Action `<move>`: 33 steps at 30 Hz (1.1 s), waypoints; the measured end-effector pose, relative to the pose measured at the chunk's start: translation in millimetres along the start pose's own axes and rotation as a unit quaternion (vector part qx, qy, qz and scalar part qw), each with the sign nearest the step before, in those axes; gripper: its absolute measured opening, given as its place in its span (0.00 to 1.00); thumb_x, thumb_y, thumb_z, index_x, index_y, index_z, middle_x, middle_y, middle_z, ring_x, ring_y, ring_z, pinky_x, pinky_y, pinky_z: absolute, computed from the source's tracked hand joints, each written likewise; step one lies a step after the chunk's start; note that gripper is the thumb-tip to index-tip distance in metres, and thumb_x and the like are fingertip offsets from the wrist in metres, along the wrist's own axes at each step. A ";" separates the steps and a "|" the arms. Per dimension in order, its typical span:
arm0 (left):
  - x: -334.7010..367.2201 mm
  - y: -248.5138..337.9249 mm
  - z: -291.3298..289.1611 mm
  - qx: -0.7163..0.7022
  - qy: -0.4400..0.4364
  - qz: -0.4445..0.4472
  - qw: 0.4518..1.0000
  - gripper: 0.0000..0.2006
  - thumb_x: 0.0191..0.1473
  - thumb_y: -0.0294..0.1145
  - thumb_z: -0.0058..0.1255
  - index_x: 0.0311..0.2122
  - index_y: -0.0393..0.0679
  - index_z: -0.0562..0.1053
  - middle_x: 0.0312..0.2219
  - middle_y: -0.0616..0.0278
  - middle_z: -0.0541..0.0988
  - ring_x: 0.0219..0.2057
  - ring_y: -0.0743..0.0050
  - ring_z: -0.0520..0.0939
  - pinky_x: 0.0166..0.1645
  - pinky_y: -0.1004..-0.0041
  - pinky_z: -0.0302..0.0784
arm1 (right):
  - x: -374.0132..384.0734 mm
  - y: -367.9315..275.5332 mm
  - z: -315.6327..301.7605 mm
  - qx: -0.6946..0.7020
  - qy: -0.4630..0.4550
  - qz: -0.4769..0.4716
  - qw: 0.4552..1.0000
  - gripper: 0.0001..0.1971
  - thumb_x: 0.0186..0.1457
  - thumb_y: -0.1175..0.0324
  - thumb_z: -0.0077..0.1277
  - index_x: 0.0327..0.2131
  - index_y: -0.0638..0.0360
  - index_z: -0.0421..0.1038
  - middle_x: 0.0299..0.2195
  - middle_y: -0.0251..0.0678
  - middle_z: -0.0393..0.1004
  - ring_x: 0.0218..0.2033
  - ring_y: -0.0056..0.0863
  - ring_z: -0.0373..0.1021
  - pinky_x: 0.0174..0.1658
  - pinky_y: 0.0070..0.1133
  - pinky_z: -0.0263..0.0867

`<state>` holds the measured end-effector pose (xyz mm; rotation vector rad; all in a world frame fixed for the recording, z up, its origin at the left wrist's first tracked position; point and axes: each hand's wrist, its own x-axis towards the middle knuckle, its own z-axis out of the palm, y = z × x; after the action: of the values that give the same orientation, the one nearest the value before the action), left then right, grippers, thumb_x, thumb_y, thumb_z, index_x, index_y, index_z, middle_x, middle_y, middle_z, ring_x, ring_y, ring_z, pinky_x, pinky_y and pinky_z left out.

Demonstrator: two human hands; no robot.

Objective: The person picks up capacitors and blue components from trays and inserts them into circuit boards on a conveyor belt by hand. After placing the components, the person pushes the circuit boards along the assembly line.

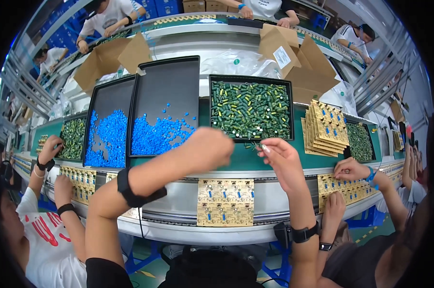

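Observation:
My left hand (208,150) is curled closed over the front left corner of a black tray (292,109) of green capacitors (250,110). Its fingertips are turned away, so whatever they hold is hidden. Just right of it, my right hand (283,158) pinches a small capacitor (256,145) by thumb and fingers, its thin leads showing toward the left. Below and between both hands, a tan circuit board (225,202) lies on the conveyor rails, with several blue parts fitted on it.
Two black trays (166,86) with blue disc-shaped components (159,134) stand at left. A stack of tan boards (325,127) sits right of the green tray, with open cardboard boxes (298,57) behind. Co-workers' hands (351,169) handle boards on both sides.

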<state>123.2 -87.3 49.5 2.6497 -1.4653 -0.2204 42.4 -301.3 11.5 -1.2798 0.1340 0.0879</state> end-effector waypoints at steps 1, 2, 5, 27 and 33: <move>12.3 -12.6 4.6 0.031 0.096 0.007 0.995 0.10 0.42 0.39 0.57 0.22 0.43 0.75 0.22 0.61 0.76 0.32 0.58 0.77 0.35 0.62 0.75 | -1.9 4.9 -3.1 -0.012 0.002 0.000 1.000 0.10 0.55 0.76 0.51 0.42 0.64 0.70 0.37 0.37 0.76 0.36 0.20 0.72 0.37 0.15 0.64; 25.5 -24.0 9.2 0.062 0.192 0.014 0.979 0.08 0.43 0.36 0.57 0.23 0.43 0.74 0.23 0.61 0.76 0.33 0.58 0.76 0.36 0.62 0.74 | -8.1 4.2 -1.8 -0.018 0.001 0.004 1.000 0.10 0.55 0.76 0.51 0.42 0.64 0.70 0.37 0.37 0.76 0.36 0.20 0.72 0.37 0.15 0.64; 45.3 -47.2 21.1 0.086 0.265 0.013 0.960 0.05 0.43 0.29 0.56 0.26 0.42 0.73 0.27 0.61 0.74 0.36 0.59 0.75 0.40 0.63 0.74 | -25.9 14.2 6.1 -0.121 0.015 0.018 0.992 0.08 0.54 0.77 0.50 0.39 0.65 0.70 0.34 0.35 0.76 0.32 0.18 0.71 0.36 0.14 0.63; 61.6 -39.3 37.3 -0.028 0.301 -0.081 0.950 0.09 0.37 0.22 0.52 0.29 0.38 0.73 0.29 0.55 0.77 0.36 0.59 0.77 0.34 0.65 0.76 | -57.4 52.7 19.7 -0.470 0.100 -0.083 0.873 0.04 0.48 0.75 0.57 0.28 0.64 0.73 0.22 0.35 0.70 0.23 0.23 0.65 0.29 0.20 0.61; 33.1 -32.5 36.4 -0.102 0.312 -0.004 0.944 0.06 0.42 0.24 0.51 0.30 0.40 0.73 0.28 0.58 0.74 0.36 0.58 0.75 0.35 0.64 0.75 | -52.2 54.2 23.2 -0.500 0.072 -0.117 0.855 0.06 0.44 0.73 0.60 0.24 0.61 0.72 0.21 0.34 0.68 0.23 0.26 0.65 0.28 0.22 0.61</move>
<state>161.2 -98.9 5.9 2.2477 -1.1428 0.4124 -15.7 -263.2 -25.7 -2.3441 0.0527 -0.1804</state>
